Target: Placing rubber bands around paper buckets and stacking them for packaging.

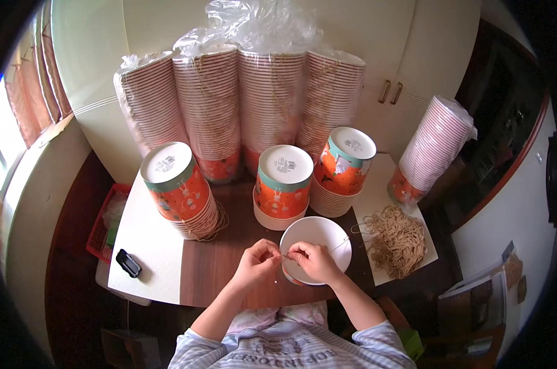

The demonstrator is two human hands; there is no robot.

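- Here's the table (pixel 205 264), brown through the middle, white at the sides, its curved near edge running right under the forearms: tight margin this side!
- Left hand (pixel 256 263) and right hand (pixel 315 261), both pinching, fingertips almost meeting, seemingly on thin cord (pixel 340 245), though too fine to be sure.
- Right beneath them, the white-lined tub (pixel 312 230), mouth up; a strand crosses its right side, so this one looks midway.
- Leftward, there's elbow room over brown top, as far as the black case (pixel 128 263); rightward, the cord heap (pixel 398 243) crowds in, plenty left!
- Beyond, cord loops (pixel 214 226) hang on the left stack (pixel 174 187), some apparently done; middle stack (pixel 281 200) and right stack (pixel 343 175), none I can make out.
- At the back, four wrapped stacks (pixel 208 111) wall things off; a lone wrapped stack (pixel 435 144) stands right, all seemingly untouched.
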